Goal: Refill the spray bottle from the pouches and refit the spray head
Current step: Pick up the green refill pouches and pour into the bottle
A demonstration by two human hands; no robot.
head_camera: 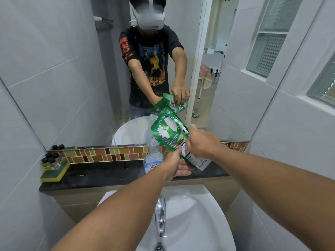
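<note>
Both hands hold one green pouch (169, 134) tilted above the open neck of the clear spray bottle (154, 156), which stands upright on the dark ledge (101, 175) behind the basin (190, 214), near the ledge's middle and close to its back edge by the mosaic strip. The left hand (175, 164) cups and pinches the pouch's lower edge from beneath; the right hand (200, 143) pinches its printed bottom end, fingers pressed together on the film.

The pouch's long axis runs diagonally, from the white bottom end at lower right up toward the mirror at upper left. Which corner pours I cannot tell.

To pour well, I judge the pouring corner should sit directly over the neck (the opening is narrow) and tip slowly, squeezing gently from the far end. The spray head is not in sight.
</note>
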